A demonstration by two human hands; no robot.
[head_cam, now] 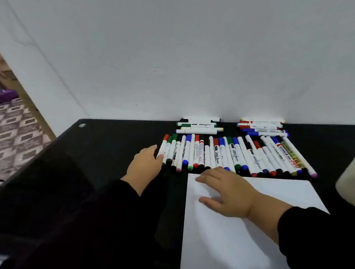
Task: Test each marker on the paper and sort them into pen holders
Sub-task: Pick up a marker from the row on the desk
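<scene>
While the right hand (227, 191) lies flat on the paper (236, 233), the left hand (145, 163), fingers loose, touches the row's leftmost marker (163, 147), which points toward the counter's (112, 140) far edge.

A long row of capped markers (233, 154) lies side by side ahead of me, two smaller stacks (199, 125) behind it by the wall. My blank white paper (246, 242) lies flat just below the row.

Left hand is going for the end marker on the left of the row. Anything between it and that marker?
Nothing visible. The left hand is already at the left end of the marker row, fingertips touching the outermost red-capped marker. The right hand lies flat on the paper, clear of that path.
</scene>
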